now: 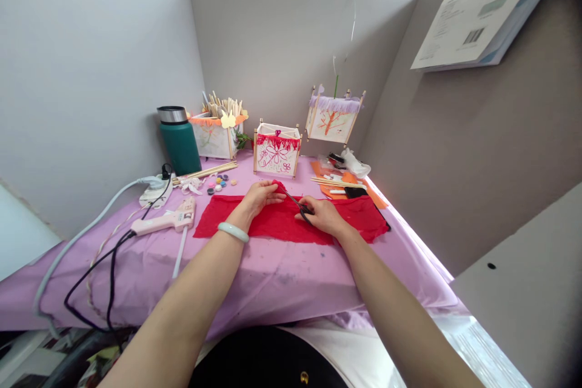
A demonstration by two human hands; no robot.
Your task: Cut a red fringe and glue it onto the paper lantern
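Note:
My left hand (262, 197), with a pale bangle (233, 231) at the wrist, pinches a small bunched piece of red fabric (279, 185). My right hand (319, 215) grips black-handled scissors (305, 210), their blades pointing up and left to the bunched piece at my left fingertips. Whether the blades are parted is too small to tell. Beneath both hands a long red cloth (273, 224) lies spread across the table. Just beyond the hands stands a square paper lantern (276, 154) with stick edges, a red fringe and drawn flowers.
A pink glue gun (166, 221) and its cables lie left, near a green bottle (178, 142). Behind are a box of sticks (213, 136) and a hanging purple-fringed lantern (334, 121). Thin sticks (339, 182) and orange sheets (377, 194) lie right. Grey partitions (291, 42) enclose the table.

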